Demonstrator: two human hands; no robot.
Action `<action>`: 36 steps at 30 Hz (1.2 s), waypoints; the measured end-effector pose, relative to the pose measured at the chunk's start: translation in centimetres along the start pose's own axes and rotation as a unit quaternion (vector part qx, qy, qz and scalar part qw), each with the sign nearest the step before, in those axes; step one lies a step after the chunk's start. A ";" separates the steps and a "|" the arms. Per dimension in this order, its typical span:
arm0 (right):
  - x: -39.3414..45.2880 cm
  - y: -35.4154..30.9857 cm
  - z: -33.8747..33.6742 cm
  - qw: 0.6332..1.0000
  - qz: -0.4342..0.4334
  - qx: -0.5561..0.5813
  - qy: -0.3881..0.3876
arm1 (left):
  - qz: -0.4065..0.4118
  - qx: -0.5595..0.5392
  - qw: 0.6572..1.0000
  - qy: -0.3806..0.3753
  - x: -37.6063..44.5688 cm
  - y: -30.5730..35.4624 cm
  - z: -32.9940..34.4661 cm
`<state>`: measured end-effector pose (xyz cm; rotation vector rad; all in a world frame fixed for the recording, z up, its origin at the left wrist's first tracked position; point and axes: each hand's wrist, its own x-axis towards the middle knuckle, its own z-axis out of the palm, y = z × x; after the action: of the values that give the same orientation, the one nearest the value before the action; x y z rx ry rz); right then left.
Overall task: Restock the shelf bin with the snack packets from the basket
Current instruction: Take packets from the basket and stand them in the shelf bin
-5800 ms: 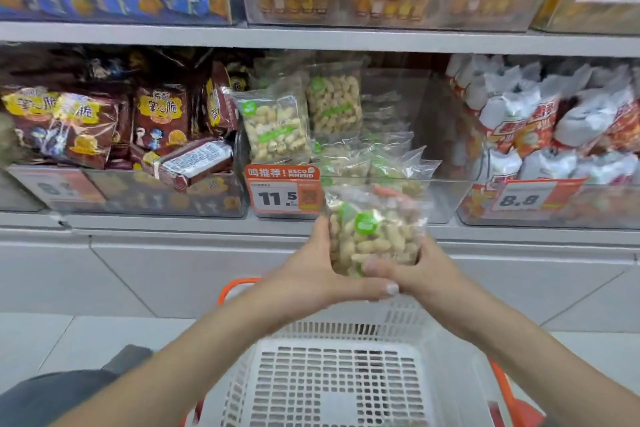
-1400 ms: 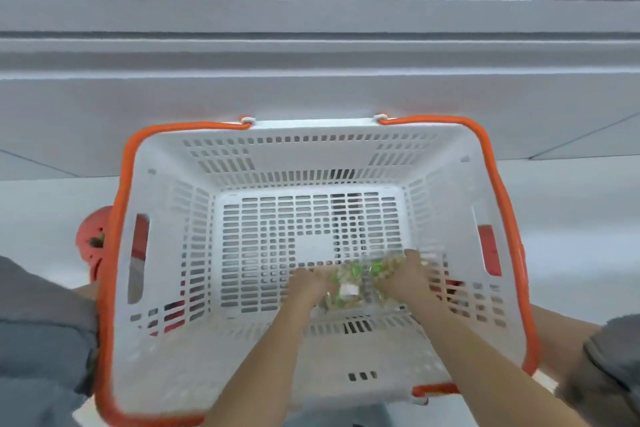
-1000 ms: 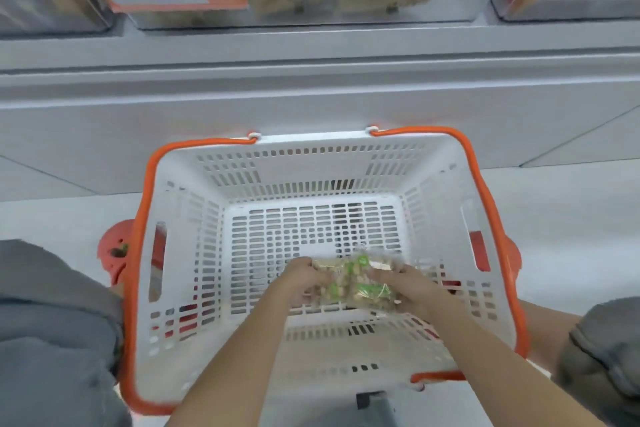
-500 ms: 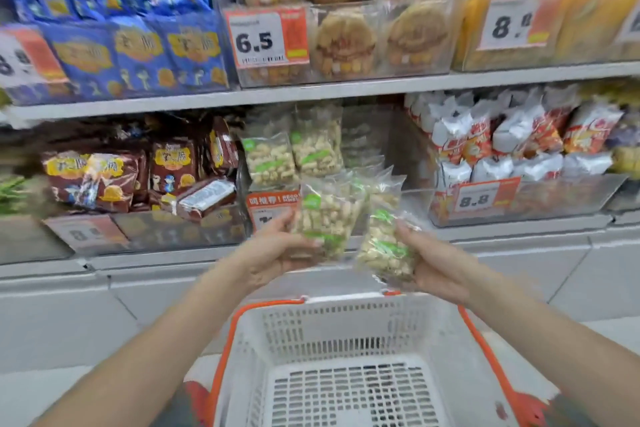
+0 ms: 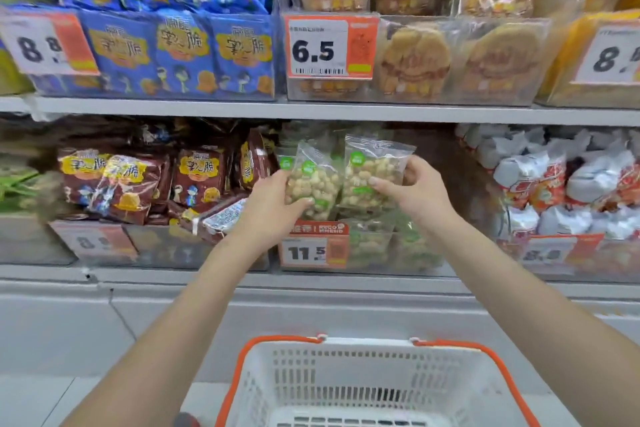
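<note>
My left hand (image 5: 273,208) grips a clear snack packet (image 5: 313,180) of pale nuts with a green round label. My right hand (image 5: 415,194) holds a second packet (image 5: 372,173) of the same kind, upright beside the first. Both packets hang just above the clear shelf bin (image 5: 398,253) on the middle shelf, the one with the orange 11.5 price tag (image 5: 311,248). More such packets lie inside that bin. Below, the white basket (image 5: 374,381) with an orange rim stands on the floor, and the part of its inside in view holds nothing.
Brown snack bags (image 5: 156,180) fill the bin to the left, white and red bags (image 5: 561,184) the bin to the right. The upper shelf (image 5: 311,111) carries blue bags and cookie packs just above my hands. A grey plinth runs below the shelves.
Both hands took two packets out of the basket and have raised them from in front of the bin to over its top edge. The view has tilted up from the basket to the shelves.
</note>
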<state>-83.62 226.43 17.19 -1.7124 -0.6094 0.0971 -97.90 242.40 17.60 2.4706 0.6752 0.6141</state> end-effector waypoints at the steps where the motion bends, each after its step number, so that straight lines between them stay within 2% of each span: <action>1: 0.0 0.4 0.4 1.000 0.000 -0.030 0.007 | -0.010 0.021 1.000 -0.007 0.3 -0.1 0.0; 5: 0.7 1.2 0.5 0.990 -0.018 -0.135 0.023 | -0.052 0.017 0.998 -0.010 0.5 -0.3 -1.0; 8: 0.7 1.2 0.5 0.979 -0.027 -0.201 0.013 | -0.032 0.009 0.999 0.012 -0.2 -0.3 -1.1; 13: 0.1 0.1 0.3 0.974 -0.071 -0.213 0.038 | -0.039 0.024 0.998 0.052 -0.6 -0.5 -0.8; 17: -0.3 -0.4 0.4 0.969 -0.037 -0.242 -0.023 | -0.047 0.050 0.996 0.055 -0.7 -0.2 -0.3; 22: -0.8 -1.1 0.5 0.975 -0.026 -0.219 -0.006 | -0.044 0.023 0.997 0.059 -0.9 -0.2 -0.5; 28: -1.7 -1.1 0.3 0.980 0.006 -0.197 0.012 | 0.007 0.033 0.991 0.130 -1.8 -0.3 -0.8; 32: -1.9 -1.0 0.8 0.967 -0.023 -0.253 0.034 | -0.023 -0.026 0.993 0.116 -1.4 -0.6 -0.1; 36: -1.5 -2.0 1.6 0.951 0.001 -0.308 0.030 | -0.040 -0.013 0.993 0.111 -0.8 -1.2 0.4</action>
<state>-86.24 227.37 18.27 -2.3090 -0.6323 -0.1630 -98.71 242.65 16.36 2.3599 0.8418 0.8700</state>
